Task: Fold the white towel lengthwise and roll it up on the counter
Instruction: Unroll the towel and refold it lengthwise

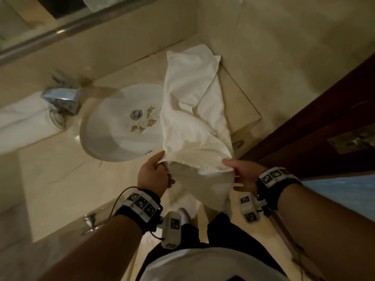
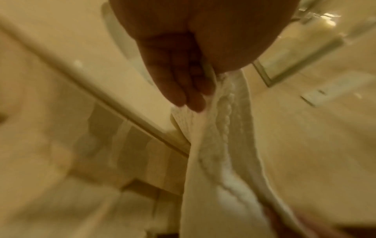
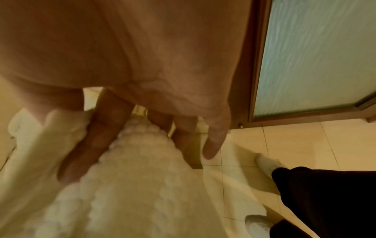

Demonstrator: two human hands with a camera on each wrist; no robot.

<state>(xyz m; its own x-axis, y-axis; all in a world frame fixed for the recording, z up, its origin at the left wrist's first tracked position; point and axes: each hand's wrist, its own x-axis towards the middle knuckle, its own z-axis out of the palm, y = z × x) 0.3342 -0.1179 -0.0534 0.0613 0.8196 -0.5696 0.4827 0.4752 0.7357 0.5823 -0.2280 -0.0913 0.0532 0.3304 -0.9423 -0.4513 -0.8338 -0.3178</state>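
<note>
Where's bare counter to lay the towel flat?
Widest bare patch: beige marble counter in front of the white oval sink, left of the left hand. Narrow strip right of the white waffle towel, by the wall. Crowded: the towel's span between sink and brown door.

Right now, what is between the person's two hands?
In the head view, the near edge of the white towel spans between the left hand and the right hand; both grip it.
</note>
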